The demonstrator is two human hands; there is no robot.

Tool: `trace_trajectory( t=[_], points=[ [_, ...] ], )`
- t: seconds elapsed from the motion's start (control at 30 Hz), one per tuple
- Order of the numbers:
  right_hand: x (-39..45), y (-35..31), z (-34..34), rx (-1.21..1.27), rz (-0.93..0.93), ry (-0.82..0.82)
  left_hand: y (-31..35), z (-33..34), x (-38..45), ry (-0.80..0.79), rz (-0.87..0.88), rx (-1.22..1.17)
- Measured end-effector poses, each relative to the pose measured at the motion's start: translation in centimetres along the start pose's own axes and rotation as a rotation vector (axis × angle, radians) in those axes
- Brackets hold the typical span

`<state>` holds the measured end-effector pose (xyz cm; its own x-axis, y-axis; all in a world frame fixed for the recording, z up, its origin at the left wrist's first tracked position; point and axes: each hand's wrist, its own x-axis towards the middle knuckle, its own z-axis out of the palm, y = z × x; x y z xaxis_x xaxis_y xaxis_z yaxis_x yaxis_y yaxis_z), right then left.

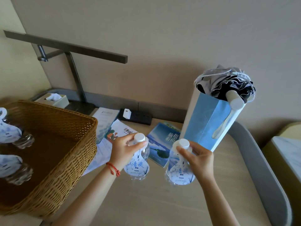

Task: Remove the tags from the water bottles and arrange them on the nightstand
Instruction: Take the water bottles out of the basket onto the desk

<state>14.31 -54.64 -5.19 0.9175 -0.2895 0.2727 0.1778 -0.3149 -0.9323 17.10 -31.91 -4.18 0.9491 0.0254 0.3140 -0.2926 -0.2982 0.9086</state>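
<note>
Two water bottles stand side by side on the tabletop (146, 201) with a small gap between them, and each one has a paper tag hanging from its neck. My left grip (123, 150) pinches the left bottle (138, 160) up by its white cap, and my right grip (197, 159) pinches the right bottle (179, 170) just under its cap. More bottles lie in the basket (68, 154) on my left, and a blue bag (210, 124) stands behind the right bottle.
</note>
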Motion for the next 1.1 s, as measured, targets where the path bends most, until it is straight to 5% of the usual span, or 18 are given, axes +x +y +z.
trace_trajectory(
  t=[1.1],
  points=[
    [0.1,4.7,0.2,0.053,0.136,-0.029,-4.3,1.2,0.7,-0.067,-0.147,-0.021]
  ],
)
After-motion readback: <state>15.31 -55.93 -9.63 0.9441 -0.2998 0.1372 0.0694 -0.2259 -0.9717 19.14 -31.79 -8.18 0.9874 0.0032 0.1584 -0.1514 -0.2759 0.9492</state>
